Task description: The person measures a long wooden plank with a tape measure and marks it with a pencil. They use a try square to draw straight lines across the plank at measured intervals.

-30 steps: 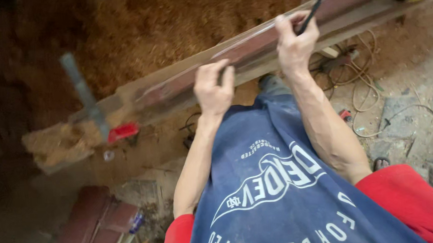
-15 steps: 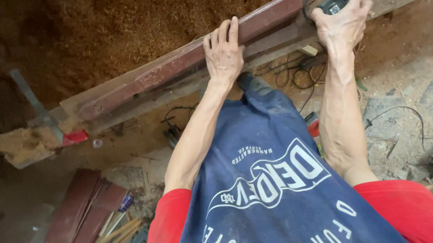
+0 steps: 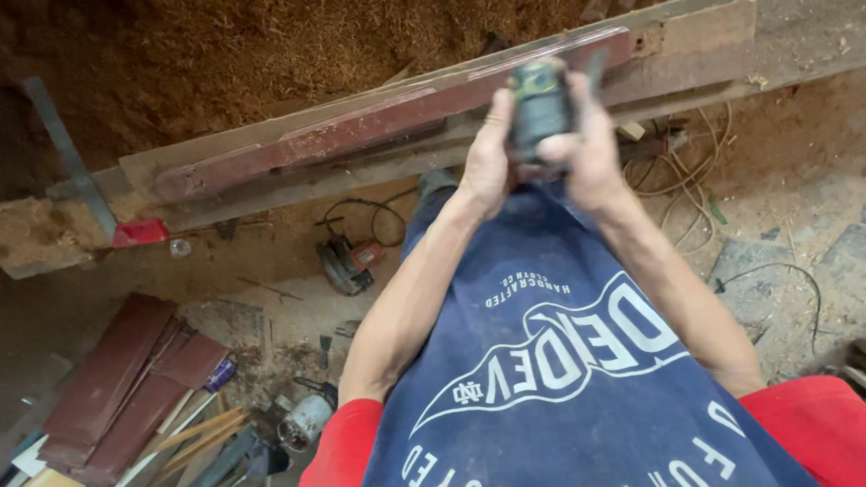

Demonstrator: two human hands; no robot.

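Both hands, left hand (image 3: 486, 160) and right hand (image 3: 591, 154), clasp the blurred dark cylindrical power tool (image 3: 539, 112) between them above the long reddish wooden plank (image 3: 346, 133); half a second ago, they pressed on that plank apart.

A long plank (image 3: 396, 125) lies on the workbench (image 3: 801, 30); sawdust (image 3: 270, 33) is heaped beyond; a clamp (image 3: 137, 232) sits at the bench's left end; a circular saw (image 3: 346, 262) lies on the floor nearer; boards (image 3: 121, 383) lie stacked near left; cables (image 3: 684, 173) tangle at right.
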